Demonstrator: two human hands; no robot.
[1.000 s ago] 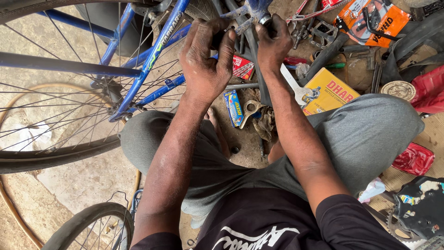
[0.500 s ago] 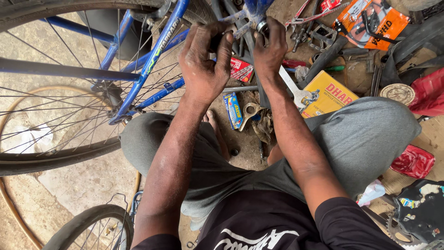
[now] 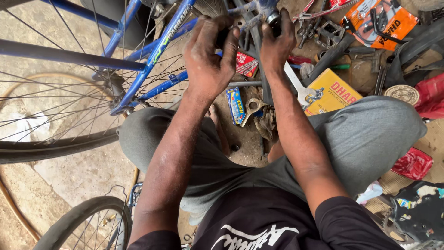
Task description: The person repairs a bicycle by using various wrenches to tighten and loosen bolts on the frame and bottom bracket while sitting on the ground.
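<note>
Head view: bare dusty ground (image 3: pixel 88 176), cluttered at the right with tools and small packages. Blue bicycle frame (image 3: pixel 152 55) upside down across the top left, spoked wheel (image 3: pixel 51 115) with dark tyre beside it, a second wheel (image 3: pixel 83 227) at the bottom left. Grey-trousered knees spread on either side of a patch of dirt, black shirt at the bottom edge.

Left hand (image 3: pixel 208 60) raised to the dark bicycle part (image 3: pixel 252 28) at the top centre, fingers curled tight around it, thumb side toward the body. Right hand (image 3: pixel 276 44) just beside, fingers pressed together and closed around a small metal fitting (image 3: pixel 274 17) on the same part; exact grip under the fingers hidden. Both hands grimy, nearly touching each other.

Below the hands: yellow box (image 3: pixel 333 95) near the right knee, white-handled tool (image 3: pixel 296 88) touching its left edge, small blue packet (image 3: pixel 236 105) and a tan bent piece (image 3: pixel 252 109) on the dirt between the forearms. Orange blister pack (image 3: pixel 381 23) at the top right, black pedal (image 3: pixel 329 33) just left of it, red bag (image 3: pixel 413 163) by the right thigh.
</note>
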